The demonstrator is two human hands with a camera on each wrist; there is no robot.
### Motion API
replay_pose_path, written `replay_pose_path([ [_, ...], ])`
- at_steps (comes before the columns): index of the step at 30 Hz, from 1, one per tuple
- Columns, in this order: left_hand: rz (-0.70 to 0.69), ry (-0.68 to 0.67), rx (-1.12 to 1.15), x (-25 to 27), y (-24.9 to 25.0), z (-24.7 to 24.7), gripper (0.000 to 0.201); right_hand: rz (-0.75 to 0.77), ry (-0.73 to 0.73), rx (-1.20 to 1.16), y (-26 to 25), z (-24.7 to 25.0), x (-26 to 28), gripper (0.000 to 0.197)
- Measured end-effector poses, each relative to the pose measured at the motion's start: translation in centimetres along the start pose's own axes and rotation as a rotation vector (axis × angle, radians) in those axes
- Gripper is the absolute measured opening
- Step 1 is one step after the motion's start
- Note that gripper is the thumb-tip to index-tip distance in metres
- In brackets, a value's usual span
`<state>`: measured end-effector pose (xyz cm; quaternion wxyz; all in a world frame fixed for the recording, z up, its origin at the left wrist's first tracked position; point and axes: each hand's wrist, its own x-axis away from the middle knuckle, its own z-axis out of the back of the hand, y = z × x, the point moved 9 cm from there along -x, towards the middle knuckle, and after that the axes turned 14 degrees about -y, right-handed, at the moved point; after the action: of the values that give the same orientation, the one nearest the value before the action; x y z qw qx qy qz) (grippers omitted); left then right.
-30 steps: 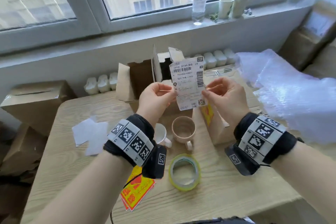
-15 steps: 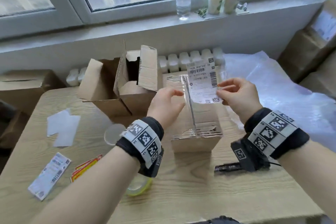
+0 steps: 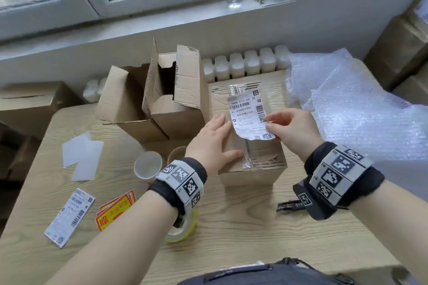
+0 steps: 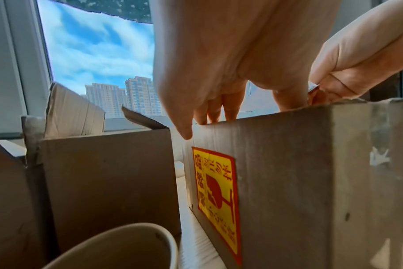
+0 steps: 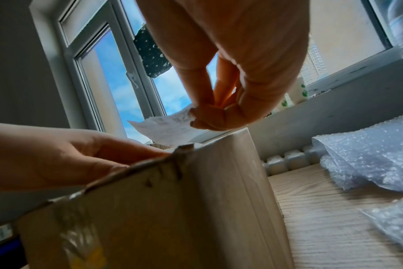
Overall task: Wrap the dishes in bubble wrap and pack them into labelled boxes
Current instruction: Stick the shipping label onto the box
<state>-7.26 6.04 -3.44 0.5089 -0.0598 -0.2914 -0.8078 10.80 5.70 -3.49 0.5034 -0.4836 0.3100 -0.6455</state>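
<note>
My left hand (image 3: 214,143) lay flat, fingers straight and together, thumb spread toward me. My right hand (image 3: 293,126) hovered just beside it, thumb and forefinger pinched together, other fingers curled, both wrists banded.

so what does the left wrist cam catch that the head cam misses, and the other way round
Only the left wrist view shows the yellow and red sticker on the sealed box's side.

Only the head view shows the printed face of the shipping label, a second label, the tape roll and the bubble wrap.

Both show the sealed box, the left hand flat on its top, the right hand, the open box and a cup.
</note>
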Motion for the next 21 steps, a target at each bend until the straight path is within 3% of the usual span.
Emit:
replay_pose_path([
  [6, -0.056, 0.05, 0.011, -0.1, -1.0, 0.9, 0.056, 0.005, 0.04, 0.045, -0.5, -0.9, -0.3, 0.011],
  [12, 0.011, 0.104, 0.101, -0.2, -1.5, 1.6, 0.062, -0.014, 0.055, 0.056, -0.2, -1.0, 0.0, 0.011],
  [21, -0.022, 0.095, 0.053, -0.2, -0.8, 1.7, 0.061, -0.022, 0.083, 0.099, -0.3, -1.1, 0.0, 0.011],
])
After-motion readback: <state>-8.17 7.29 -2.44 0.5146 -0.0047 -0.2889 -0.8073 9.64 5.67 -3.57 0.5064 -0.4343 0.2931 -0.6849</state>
